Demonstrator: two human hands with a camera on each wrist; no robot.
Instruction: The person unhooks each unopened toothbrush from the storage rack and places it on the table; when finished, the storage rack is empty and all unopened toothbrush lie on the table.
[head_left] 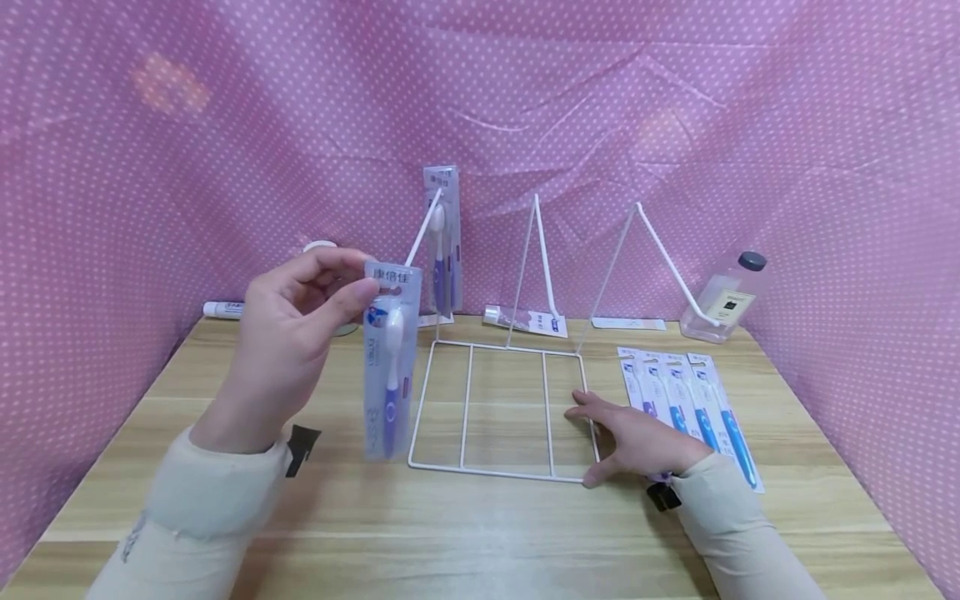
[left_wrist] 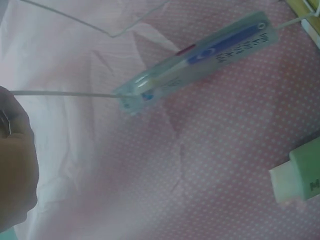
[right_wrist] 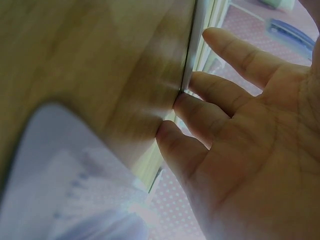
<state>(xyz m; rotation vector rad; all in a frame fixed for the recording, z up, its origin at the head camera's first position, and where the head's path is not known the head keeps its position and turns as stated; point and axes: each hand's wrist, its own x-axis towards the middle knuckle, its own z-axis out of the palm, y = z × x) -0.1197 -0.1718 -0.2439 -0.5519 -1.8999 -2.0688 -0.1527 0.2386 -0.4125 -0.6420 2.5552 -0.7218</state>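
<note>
My left hand [head_left: 366,289] pinches the top of a packaged purple toothbrush [head_left: 390,367], which hangs upright above the wooden table [head_left: 225,517], just left of a white wire rack [head_left: 501,408]. Another packaged toothbrush [head_left: 442,242] hangs on the rack's left prong; in the left wrist view that package [left_wrist: 200,55] sits on the thin white prong [left_wrist: 65,93]. My right hand [head_left: 600,435] lies flat with straight fingers on the right edge of the rack's base. The right wrist view shows its fingertips [right_wrist: 195,107] touching the white wire [right_wrist: 192,50].
Several packaged blue toothbrushes [head_left: 693,400] lie flat to the right of the rack. A toothpaste tube [head_left: 525,319], a clear bottle [head_left: 723,300], a white strip [head_left: 628,323] and a small white tube [head_left: 222,309] line the back edge. Pink dotted cloth [head_left: 675,125] walls the table.
</note>
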